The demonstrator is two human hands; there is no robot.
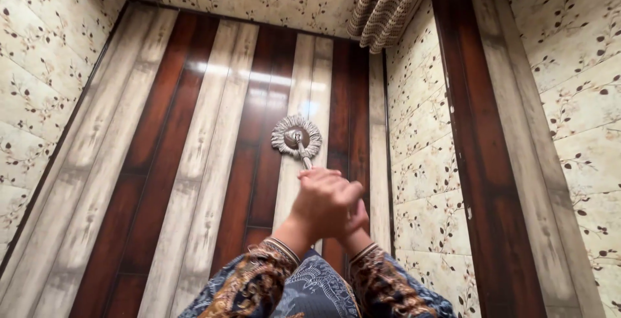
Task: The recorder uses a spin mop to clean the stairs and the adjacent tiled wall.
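Both hands wrapped round a mop handle, head pressed flat on the striped panelling

Left hand (323, 205) sits on top with fingers curled tight around the handle (306, 161); the right hand (354, 219) is mostly buried behind it, so can't tell its grip. Only a stub of handle shows, at 12 o'clock from the knuckles. The round grey mop head (295, 135) hides its own centre, and the patterned sleeves (259, 282) get cut off at the bottom edge.

Striped floor (194, 163) – dark brown, pale planks; leaf-patterned walls (39, 78); curtain (385, 4) top right.
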